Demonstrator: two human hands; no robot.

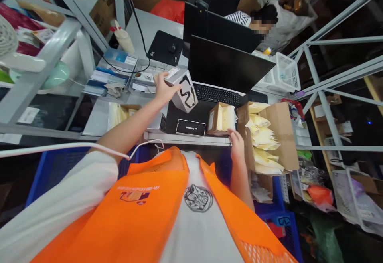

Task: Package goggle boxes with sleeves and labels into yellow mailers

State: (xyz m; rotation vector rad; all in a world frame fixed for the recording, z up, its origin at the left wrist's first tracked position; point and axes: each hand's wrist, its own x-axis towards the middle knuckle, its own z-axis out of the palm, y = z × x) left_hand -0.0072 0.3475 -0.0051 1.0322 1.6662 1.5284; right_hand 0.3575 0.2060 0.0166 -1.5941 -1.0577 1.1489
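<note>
My left hand (163, 88) is stretched out over the desk and grips a white box with a black squiggle print (186, 93), held tilted above the black desk mat. My right hand (237, 143) rests at the desk's front edge, fingers loosely spread, touching the side of a large open cardboard carton (283, 129) packed with yellow padded mailers (263, 139). Just left of that hand sits a small open brown box (221, 118) with pale packets inside. A black card with white lettering (190, 127) lies flat near the desk edge.
A dark monitor (226, 64) and a keyboard (217, 94) stand behind the box. Trays of papers (113, 77) lie at the left, a white basket (287, 71) at the right. Another person sits beyond the monitors. Grey shelf frames flank both sides; blue crates (50, 167) sit below.
</note>
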